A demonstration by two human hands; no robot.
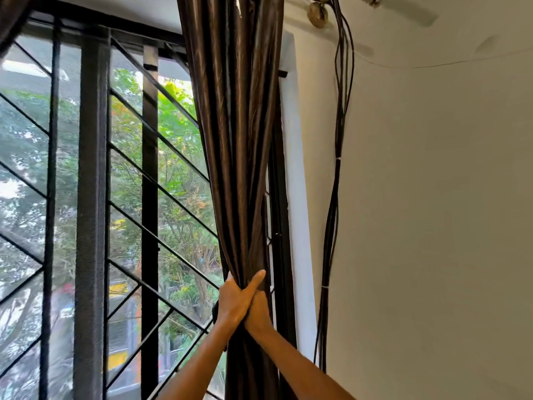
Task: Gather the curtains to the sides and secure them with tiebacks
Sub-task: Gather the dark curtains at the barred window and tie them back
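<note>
From here no writing, label, brand or number can be read on anything (the yellow patches (118,288) seen through the black metal window grille (92,197) are too blurred to tell).

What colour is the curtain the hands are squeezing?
Dark shiny brown curtain, seen in the head view.

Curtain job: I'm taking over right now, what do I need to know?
Left hand and right hand both grip the dark brown, shiny pleated curtain, bunched into one column at the window's right edge, beside the white frame. Gathering on this side is done. No tieback is visible, so tying is left. Another dark curtain shows at top left; its state is unclear.
</note>
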